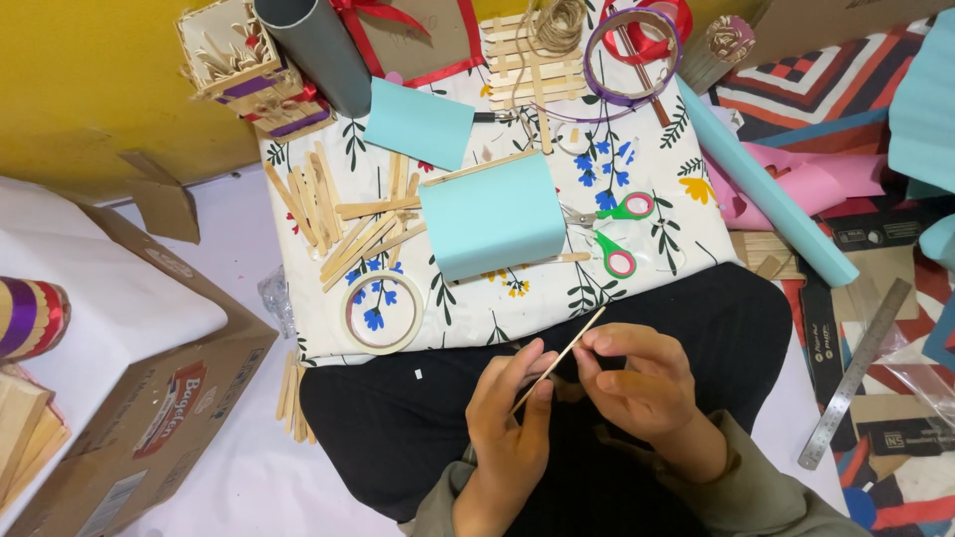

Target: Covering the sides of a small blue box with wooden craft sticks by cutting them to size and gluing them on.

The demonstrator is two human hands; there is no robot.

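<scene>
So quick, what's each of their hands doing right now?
Left hand: closed on the lower end of a thin wooden stick.
Right hand: fingers pinched on the same stick, higher up.

One view only — a camera worn on the head, looking steeply down over the person's lap. The hands sit close at the lower centre of the frame; the low table [477,318] fills the upper middle — farther off, with floor clutter running out to both edges.
</scene>
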